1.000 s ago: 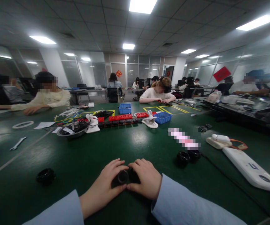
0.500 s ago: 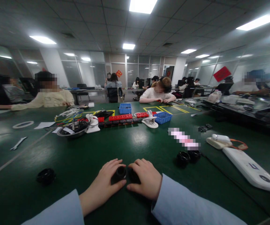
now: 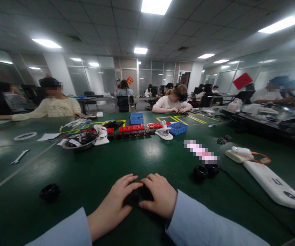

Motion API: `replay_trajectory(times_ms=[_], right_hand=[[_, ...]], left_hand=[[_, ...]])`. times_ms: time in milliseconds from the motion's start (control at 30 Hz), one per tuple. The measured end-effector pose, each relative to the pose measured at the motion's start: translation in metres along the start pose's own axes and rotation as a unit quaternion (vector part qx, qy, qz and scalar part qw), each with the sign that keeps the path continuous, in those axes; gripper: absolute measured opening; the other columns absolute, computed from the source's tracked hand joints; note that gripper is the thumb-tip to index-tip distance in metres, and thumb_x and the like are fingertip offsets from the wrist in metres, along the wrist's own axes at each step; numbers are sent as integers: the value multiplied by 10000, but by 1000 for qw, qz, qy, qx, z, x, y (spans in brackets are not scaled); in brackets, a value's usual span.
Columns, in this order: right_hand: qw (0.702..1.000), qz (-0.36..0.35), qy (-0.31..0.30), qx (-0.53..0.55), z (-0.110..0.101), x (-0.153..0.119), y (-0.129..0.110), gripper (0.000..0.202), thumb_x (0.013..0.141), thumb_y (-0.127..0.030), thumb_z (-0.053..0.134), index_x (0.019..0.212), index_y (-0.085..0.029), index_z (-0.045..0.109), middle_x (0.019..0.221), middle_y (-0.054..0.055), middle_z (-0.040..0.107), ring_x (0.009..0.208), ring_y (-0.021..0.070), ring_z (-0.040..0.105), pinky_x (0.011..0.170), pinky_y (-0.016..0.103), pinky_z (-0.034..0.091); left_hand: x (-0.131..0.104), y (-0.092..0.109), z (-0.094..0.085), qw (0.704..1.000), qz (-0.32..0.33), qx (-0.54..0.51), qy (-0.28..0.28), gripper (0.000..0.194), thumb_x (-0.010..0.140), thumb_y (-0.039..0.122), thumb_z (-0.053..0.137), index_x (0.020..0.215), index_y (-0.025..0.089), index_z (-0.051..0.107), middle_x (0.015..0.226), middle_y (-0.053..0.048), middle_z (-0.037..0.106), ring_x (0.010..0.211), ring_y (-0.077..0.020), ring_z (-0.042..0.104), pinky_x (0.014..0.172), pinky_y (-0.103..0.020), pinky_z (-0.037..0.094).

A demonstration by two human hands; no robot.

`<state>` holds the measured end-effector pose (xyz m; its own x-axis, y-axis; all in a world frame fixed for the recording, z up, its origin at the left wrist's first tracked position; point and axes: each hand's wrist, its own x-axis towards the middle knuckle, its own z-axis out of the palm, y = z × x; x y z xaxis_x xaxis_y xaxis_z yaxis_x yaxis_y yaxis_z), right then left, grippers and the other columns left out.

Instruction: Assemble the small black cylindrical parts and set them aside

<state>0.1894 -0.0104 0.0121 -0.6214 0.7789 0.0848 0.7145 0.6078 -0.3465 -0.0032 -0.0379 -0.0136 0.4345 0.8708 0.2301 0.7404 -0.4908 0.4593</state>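
Observation:
My left hand [image 3: 115,199] curls around a dark tube-shaped part [image 3: 131,199] just above the green table [image 3: 91,177]. Thumb and fingers press on opposite sides of it. Close beside, my right hand [image 3: 160,197] is wrapped over a second dark part [image 3: 146,193], mostly covered by the fingers. The two parts lie end to end or nearly so; in the shadow I cannot tell whether they touch. A black ring-shaped part [image 3: 49,193] lies off to the left. Two more, a black ring [image 3: 200,173] and its neighbour [image 3: 212,170], sit to the right.
A white power bank-like device [image 3: 275,184] and a black cable [image 3: 250,195] lie at right. Across the middle are a metal bowl [image 3: 79,147] of cables, red power strips [image 3: 131,128], white clamps [image 3: 164,131] and blue bins [image 3: 178,128]. A wrench [image 3: 20,156] rests left. Co-workers sit beyond.
The part in my left hand has tipped, so its round open end no longer shows. My left thumb and fingers have shifted around it. My right hand has stayed nearly still.

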Motion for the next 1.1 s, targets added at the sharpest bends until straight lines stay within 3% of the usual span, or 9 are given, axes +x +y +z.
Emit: replay_trajectory(times_ms=[233,467,600,733,867,967,1100], right_hand=[[1000,-4,7,-1,1,0,0,511,677,-448,668,1092,-173,554,1010,88,542,925,244,477,803,381,389],[1000,-4,6,3,3,1,1,525,674,-463,670,1103,-185,551,1001,84,541,921,246,478,795,380,386],[1000,2,10,8,2,0,0,527,681,-468,664,1112,-191,542,1010,84,541,941,249,473,818,389,368],[996,-23,71,54,-2,-2,-6,536,724,-477,628,1158,-188,507,1067,72,546,1003,240,446,880,377,335],[986,-101,96,89,-4,-3,-16,585,716,-449,656,1210,-203,464,1154,43,540,1050,218,420,967,367,258],[986,-127,81,76,-1,-3,-21,467,720,-384,669,1138,-236,523,1131,15,573,1027,212,430,992,388,206],[982,-145,99,71,0,-4,-24,347,711,-361,680,1021,-236,582,1044,3,611,964,204,449,943,371,252]], left_hand=[[2,4,-3,999,-26,13,16,472,727,145,568,1183,255,518,1293,-74,485,1226,-289,383,1010,-531,319],[2,-9,5,996,-79,25,39,393,753,349,618,1118,214,565,1282,-93,497,1211,-303,403,998,-523,336],[2,-12,7,996,-74,26,38,363,763,359,606,1093,213,575,1284,-89,495,1210,-297,401,1000,-521,327],[2,-11,5,996,-75,27,33,348,744,307,615,1069,184,590,1266,-118,502,1203,-304,403,1003,-518,320],[2,-10,4,999,-33,8,-3,471,685,342,683,1113,179,572,1270,-136,495,1201,-323,396,1010,-525,297],[2,-7,2,1000,13,-12,-19,531,670,318,702,1161,207,533,1259,-103,509,1189,-291,412,1033,-495,271],[2,2,-2,998,41,-26,-31,481,687,274,682,1142,230,536,1236,-75,523,1157,-267,438,1022,-462,295]])
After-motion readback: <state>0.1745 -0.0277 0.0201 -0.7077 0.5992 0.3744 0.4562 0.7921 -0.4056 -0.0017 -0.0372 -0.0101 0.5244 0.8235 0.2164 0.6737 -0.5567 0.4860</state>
